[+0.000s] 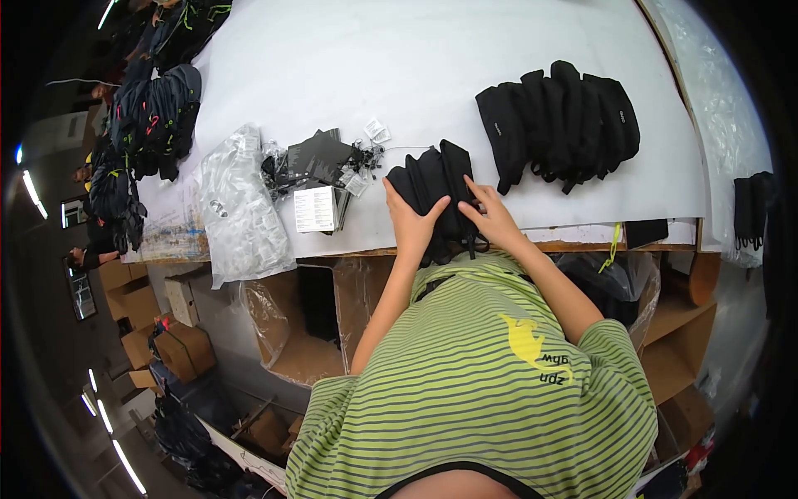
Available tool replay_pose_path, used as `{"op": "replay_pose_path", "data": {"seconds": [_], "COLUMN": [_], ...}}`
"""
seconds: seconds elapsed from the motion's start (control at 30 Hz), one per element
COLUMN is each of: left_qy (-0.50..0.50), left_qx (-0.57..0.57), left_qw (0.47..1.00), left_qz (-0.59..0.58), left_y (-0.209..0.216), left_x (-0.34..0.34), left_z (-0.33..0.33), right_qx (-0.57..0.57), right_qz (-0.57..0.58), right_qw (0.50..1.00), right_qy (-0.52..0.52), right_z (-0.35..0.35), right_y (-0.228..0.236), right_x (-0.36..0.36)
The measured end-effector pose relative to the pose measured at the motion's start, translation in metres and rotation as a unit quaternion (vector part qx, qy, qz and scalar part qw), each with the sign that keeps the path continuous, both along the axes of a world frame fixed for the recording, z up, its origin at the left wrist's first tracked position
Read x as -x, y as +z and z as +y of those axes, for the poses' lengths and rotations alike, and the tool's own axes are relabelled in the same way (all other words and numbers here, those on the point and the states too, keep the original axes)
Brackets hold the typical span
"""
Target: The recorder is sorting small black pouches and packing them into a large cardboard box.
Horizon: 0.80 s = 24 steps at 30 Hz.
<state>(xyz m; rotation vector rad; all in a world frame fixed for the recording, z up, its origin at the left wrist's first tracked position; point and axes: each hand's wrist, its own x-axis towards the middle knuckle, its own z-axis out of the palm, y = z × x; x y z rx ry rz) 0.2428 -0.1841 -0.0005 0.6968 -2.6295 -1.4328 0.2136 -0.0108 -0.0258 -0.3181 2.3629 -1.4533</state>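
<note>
Pressing down on a small stack of black pouches (436,187) at the near edge of the white worktop (349,66), we see both hands flat on it. Our left hand (411,224) lies open with fingers spread across the stack's left part; our right hand (490,212) lies open on its right part, fingertips touching the fabric, gripping nothing. Beyond the stack and to its right lies a larger row of black pouches (565,125), well apart from it. Just left of the stack sit a white booklet (316,208), a dark flat packet (320,158) and scattered small tags (374,133). Farther left of the stack a clear plastic bag (241,216) hangs over the worktop's edge. Below the stack, open cardboard boxes (291,333) stand under the worktop.
</note>
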Motion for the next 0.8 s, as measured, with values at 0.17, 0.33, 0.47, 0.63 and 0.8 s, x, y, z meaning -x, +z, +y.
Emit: {"op": "replay_pose_path", "data": {"seconds": [0.17, 0.33, 0.47, 0.63, 0.8], "left_qy": [-0.018, -0.024, -0.033, -0.045, -0.139], "left_qx": [0.112, 0.127, 0.126, 0.195, 0.353], "left_qw": [0.993, 0.992, 0.991, 0.979, 0.925], "left_qz": [-0.001, -0.005, -0.010, 0.025, 0.030], "left_y": [0.011, 0.009, 0.011, 0.003, 0.006], "left_x": [0.009, 0.008, 0.009, 0.003, 0.004], "left_z": [0.018, 0.019, 0.019, 0.015, 0.027], "right_qx": [0.122, -0.210, -0.233, -0.138, -0.114], "right_qz": [-0.104, 0.313, 0.231, 0.241, 0.171], "right_qw": [0.985, 0.898, 0.929, 0.956, 0.979], "right_qy": [0.070, -0.226, -0.173, -0.095, -0.015], "right_z": [0.009, 0.022, 0.028, 0.020, 0.019], "right_y": [0.009, 0.026, 0.014, 0.046, 0.027], "right_x": [0.016, 0.063, 0.078, 0.037, 0.002]}}
